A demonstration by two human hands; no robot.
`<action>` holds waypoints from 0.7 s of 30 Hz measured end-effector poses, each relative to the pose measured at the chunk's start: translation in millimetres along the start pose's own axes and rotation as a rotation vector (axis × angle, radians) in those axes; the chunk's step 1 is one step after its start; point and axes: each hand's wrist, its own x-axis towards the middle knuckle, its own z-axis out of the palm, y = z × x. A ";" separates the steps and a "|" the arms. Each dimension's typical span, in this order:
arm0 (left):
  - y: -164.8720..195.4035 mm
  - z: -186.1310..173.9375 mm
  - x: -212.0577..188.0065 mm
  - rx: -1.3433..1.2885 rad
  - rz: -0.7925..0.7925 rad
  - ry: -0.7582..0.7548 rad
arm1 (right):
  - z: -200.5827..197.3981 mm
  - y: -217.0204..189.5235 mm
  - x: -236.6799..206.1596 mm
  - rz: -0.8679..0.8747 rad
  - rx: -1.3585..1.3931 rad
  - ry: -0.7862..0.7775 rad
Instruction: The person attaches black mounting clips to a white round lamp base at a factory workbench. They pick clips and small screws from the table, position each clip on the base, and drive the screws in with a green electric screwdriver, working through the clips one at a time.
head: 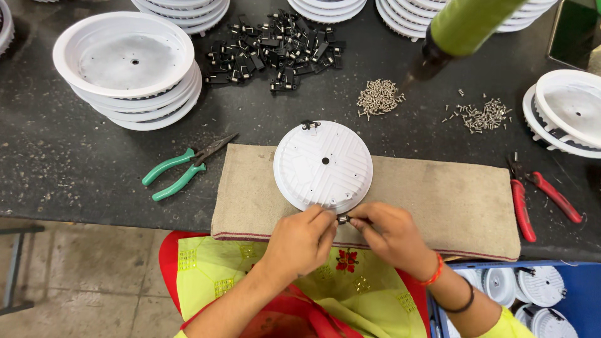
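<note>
Both hands pinch one small black spring clip at the 6 o'clock edge of the white round housing lying on the beige cloth: left hand and right hand closed fingertip-tight on it. Better to seat it square, opposite the one clip fitted at 12. Farther: two pliers, green-handled at 9, red-handled at 3; two screw piles; one clip heap.
</note>
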 end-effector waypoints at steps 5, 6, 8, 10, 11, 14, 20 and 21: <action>-10.0 4.5 7.8 -0.225 -0.279 -0.143 | -12.4 16.4 15.0 0.503 0.401 -0.309; -13.8 5.8 8.7 -0.268 -0.382 -0.209 | -13.4 18.5 16.9 0.497 0.520 -0.334; -18.3 11.4 7.9 -0.586 -0.539 -0.177 | -13.7 18.6 15.0 0.521 0.422 -0.240; -21.5 16.3 6.2 -0.898 -0.656 -0.131 | -10.2 16.3 9.9 0.520 0.356 -0.186; -21.4 18.9 4.1 -1.054 -0.698 -0.103 | -7.0 13.5 4.4 0.514 0.338 -0.184; -22.2 20.5 0.7 -1.242 -0.749 -0.094 | 1.5 7.9 -10.1 0.534 0.529 -0.154; -29.2 10.8 3.7 -1.350 -0.846 -0.371 | -4.7 10.2 -24.0 0.419 0.581 -0.222; -28.9 11.0 4.5 -1.398 -0.828 -0.440 | -5.8 10.0 -25.3 0.388 0.551 -0.236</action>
